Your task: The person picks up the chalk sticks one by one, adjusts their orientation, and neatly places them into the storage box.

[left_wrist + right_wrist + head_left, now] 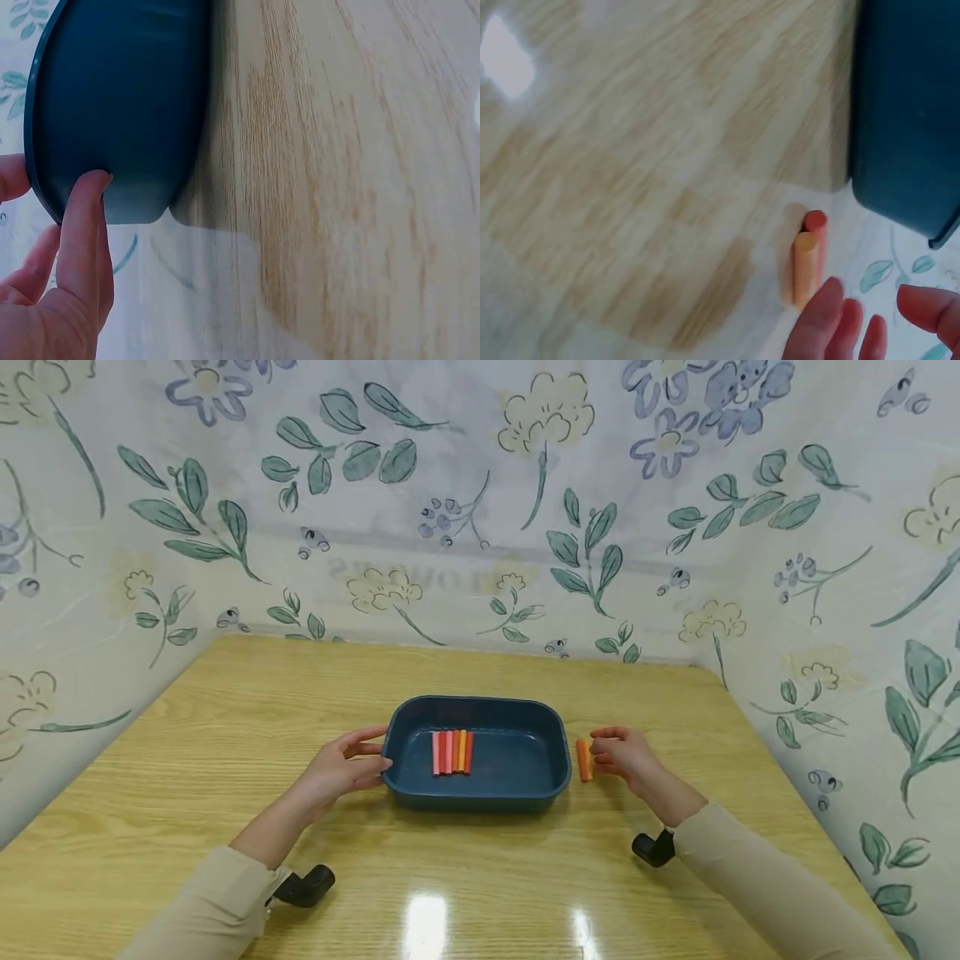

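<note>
My left hand (341,772) is at the left end of a dark blue plastic tub (480,804). The left wrist view has one digit at the tub's rim and other fingertips (94,184) against its outer wall. Inside the tub, several chalk sticks (452,752) in pink, red and orange lie side by side. To the tub's right, a red chalk stick (582,760) and an orange chalk stick (805,262) lie together on the table. My right hand (626,756) reaches over them, thumb and fingers apart, fingertips right by the orange one.
The wooden table (315,685) has pale floral cloth (480,527) hanging behind it and at both sides. Black cameras (303,887) sit at both wrists. Bright reflections show on the table's near side.
</note>
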The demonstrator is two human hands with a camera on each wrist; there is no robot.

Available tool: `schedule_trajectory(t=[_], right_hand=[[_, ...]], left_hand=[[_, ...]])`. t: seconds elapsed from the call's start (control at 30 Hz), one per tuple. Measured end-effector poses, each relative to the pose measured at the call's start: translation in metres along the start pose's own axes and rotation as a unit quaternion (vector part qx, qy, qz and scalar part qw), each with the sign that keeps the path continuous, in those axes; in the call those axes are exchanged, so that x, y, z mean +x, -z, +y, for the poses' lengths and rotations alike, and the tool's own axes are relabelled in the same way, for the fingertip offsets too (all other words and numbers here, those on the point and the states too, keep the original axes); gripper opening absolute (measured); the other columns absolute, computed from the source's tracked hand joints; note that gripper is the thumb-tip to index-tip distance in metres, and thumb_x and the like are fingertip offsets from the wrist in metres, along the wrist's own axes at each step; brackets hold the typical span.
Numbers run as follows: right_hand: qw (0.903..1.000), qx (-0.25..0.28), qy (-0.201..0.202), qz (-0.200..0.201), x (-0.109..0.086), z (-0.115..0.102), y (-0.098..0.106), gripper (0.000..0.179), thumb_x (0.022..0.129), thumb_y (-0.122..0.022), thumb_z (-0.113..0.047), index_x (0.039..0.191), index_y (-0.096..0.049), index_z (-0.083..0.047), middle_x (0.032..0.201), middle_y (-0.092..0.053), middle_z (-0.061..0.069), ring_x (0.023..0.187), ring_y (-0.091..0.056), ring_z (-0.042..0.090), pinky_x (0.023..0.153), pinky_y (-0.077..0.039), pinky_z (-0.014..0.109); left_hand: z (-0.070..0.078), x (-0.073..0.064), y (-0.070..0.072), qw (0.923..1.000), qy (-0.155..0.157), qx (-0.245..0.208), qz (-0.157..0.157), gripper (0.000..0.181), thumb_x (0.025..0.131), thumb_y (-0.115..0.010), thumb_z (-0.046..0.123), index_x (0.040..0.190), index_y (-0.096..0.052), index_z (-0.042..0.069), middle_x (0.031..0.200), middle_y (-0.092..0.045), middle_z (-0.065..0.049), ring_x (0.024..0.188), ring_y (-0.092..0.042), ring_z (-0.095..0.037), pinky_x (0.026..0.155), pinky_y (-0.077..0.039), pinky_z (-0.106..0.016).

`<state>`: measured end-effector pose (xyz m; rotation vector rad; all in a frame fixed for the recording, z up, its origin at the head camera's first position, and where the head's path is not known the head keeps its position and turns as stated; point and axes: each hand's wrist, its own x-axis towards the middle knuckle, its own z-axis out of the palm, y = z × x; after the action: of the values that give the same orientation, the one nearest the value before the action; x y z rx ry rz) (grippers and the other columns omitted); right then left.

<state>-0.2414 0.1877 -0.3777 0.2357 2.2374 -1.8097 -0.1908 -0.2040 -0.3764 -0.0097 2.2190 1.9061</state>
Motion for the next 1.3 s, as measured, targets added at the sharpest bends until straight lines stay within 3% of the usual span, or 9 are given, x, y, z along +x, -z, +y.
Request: schedule_trajectory(t=[0.13,0.3,0.67,0.8,0.97,1.3], right_hand=[[0.9994,-0.012,-0.020,0.024,0.004,0.005,0.002,0.042,0.091,-0.051,-0.004,0.130,-0.042,0.009,0.113,-0.049,0.016,0.074,-0.052,0.016,0.070,-0.052,0.025],[0.9991,-0.018,-0.028,0.026,0.009,0.008,0.005,0.046,0.088,-0.052,-0.003,0.132,-0.040,0.007,0.111,-0.048,0.014,0.069,-0.050,0.016,0.067,-0.052,0.026],[0.9954,-0.054,-0.065,-0.046,0.021,0.004,0.009,0.066,0.080,-0.057,0.009,0.140,-0.030,0.004,0.097,-0.051,0.013,0.065,-0.053,0.014,0.067,-0.054,0.026],[0.9927,-0.070,-0.064,-0.074,0.022,0.008,0.009,0.070,0.077,-0.059,0.015,0.140,-0.030,0.005,0.103,-0.051,0.018,0.070,-0.055,0.017,0.067,-0.055,0.028],[0.9898,-0.098,-0.060,-0.085,0.023,0.008,0.009,0.066,0.078,-0.058,0.016,0.138,-0.034,0.005,0.118,-0.045,0.025,0.076,-0.054,0.019,0.066,-0.055,0.028],[0.9901,-0.108,-0.051,-0.073,0.025,0.006,0.005,0.066,0.075,-0.061,0.014,0.135,-0.033,0.007,0.098,-0.053,0.015,0.066,-0.055,0.015,0.062,-0.054,0.027]], left_hand=[[0.001,0.000,-0.001,1.0000,-0.001,-0.002,-0.006,0.062,0.088,-0.063,0.007,0.142,-0.033,0.000,0.127,-0.040,-0.028,0.091,-0.061,-0.020,0.082,-0.052,-0.039],[0.001,0.000,-0.002,0.9999,-0.008,-0.002,-0.007,0.062,0.088,-0.062,0.006,0.142,-0.032,-0.001,0.127,-0.040,-0.029,0.091,-0.061,-0.020,0.082,-0.052,-0.039],[-0.002,0.000,0.000,1.0000,-0.003,-0.004,-0.001,0.063,0.087,-0.064,0.007,0.142,-0.033,-0.001,0.127,-0.040,-0.028,0.091,-0.061,-0.020,0.082,-0.051,-0.039],[-0.002,-0.001,-0.002,1.0000,0.001,-0.005,0.000,0.062,0.087,-0.063,0.006,0.142,-0.033,0.000,0.128,-0.040,-0.029,0.091,-0.061,-0.020,0.083,-0.051,-0.040],[-0.002,-0.001,-0.002,1.0000,-0.004,-0.004,-0.002,0.062,0.088,-0.063,0.007,0.142,-0.033,0.000,0.127,-0.040,-0.028,0.092,-0.061,-0.020,0.083,-0.051,-0.040],[0.000,-0.001,0.000,0.9998,-0.013,-0.006,-0.012,0.064,0.088,-0.063,0.008,0.143,-0.031,-0.002,0.126,-0.039,-0.029,0.090,-0.061,-0.019,0.081,-0.053,-0.037]])
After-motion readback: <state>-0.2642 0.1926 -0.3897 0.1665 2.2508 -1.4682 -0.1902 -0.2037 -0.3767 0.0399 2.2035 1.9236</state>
